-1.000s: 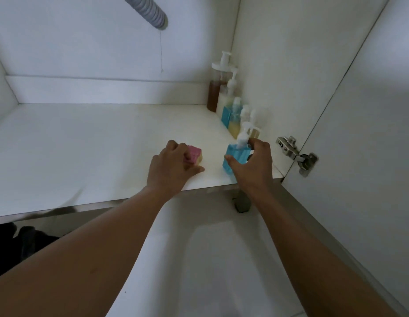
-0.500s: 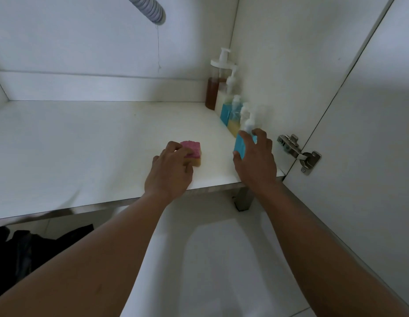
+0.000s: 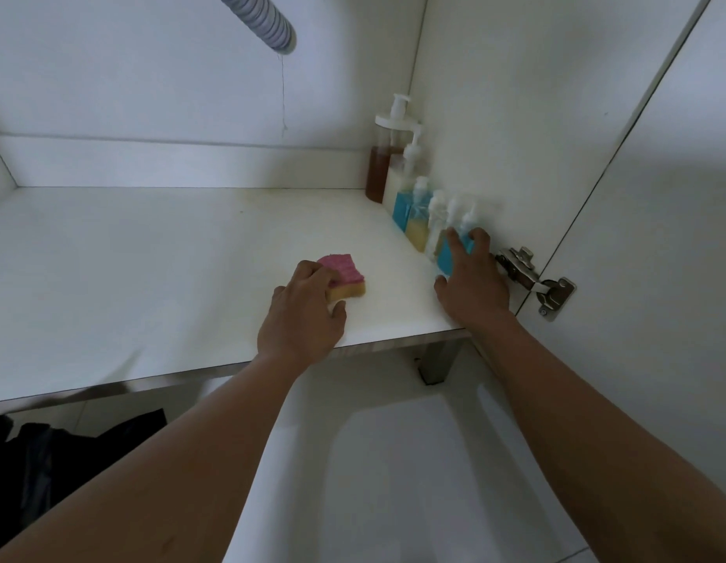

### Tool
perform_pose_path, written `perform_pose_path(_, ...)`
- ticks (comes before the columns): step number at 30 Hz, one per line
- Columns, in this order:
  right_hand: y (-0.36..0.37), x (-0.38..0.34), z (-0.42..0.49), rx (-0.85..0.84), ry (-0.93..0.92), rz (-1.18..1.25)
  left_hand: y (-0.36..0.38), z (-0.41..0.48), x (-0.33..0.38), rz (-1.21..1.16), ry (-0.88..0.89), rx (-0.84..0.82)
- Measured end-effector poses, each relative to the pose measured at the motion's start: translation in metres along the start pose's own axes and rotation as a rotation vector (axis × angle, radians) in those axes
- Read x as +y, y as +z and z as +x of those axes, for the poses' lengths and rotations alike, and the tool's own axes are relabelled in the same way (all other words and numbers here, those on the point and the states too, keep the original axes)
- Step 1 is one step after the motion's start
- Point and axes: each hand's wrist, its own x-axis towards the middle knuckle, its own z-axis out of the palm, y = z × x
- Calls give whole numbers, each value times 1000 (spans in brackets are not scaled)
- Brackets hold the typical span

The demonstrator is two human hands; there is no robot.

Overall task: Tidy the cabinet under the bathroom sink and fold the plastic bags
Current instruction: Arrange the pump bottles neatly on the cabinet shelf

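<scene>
A pink and yellow sponge [image 3: 347, 278] lies on the white cabinet floor [image 3: 150, 258] near the front edge. My left hand [image 3: 302, 314] rests on its near left corner, with the thumb stretched out on the shelf beside it. My right hand [image 3: 471, 282] grips a small blue pump bottle [image 3: 454, 247] at the front end of a row of bottles [image 3: 418, 213] along the right cabinet wall. Fingers cover much of the blue bottle. No plastic bags are in view.
A tall brown pump bottle [image 3: 379, 164] stands in the back right corner. A grey ribbed drain hose [image 3: 264, 18] hangs from above. The metal door hinge [image 3: 532, 278] sits right of my right hand, on the open door [image 3: 657, 237]. Dark cloth [image 3: 48, 453] lies below left.
My right hand moved the blue bottle back and right, up against the row by the wall. My left hand stayed on the sponge, which slid slightly back.
</scene>
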Motion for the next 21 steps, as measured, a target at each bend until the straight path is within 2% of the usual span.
perform_pose_path(4,1,-13,-19,88,17,148,-1,0,1,-39,-17,-22)
perform_pose_path(6,2,-29,-31,100,-82,295,-2,1,3,-32,-19,-52)
perform_pose_path(7,2,-40,-36,41,-153,336,-2,1,3,-10,-14,-77)
perform_pose_path(9,6,-60,-42,-107,-272,299,-3,4,3,60,-7,-151)
perform_pose_path(11,11,-72,-40,-149,-306,245,-4,6,4,125,9,-206)
perform_pose_path(18,36,-86,6,-47,-329,123,-4,25,-5,147,47,-246)
perform_pose_path(21,53,-95,40,-18,-295,149,-4,53,-18,284,-20,-200)
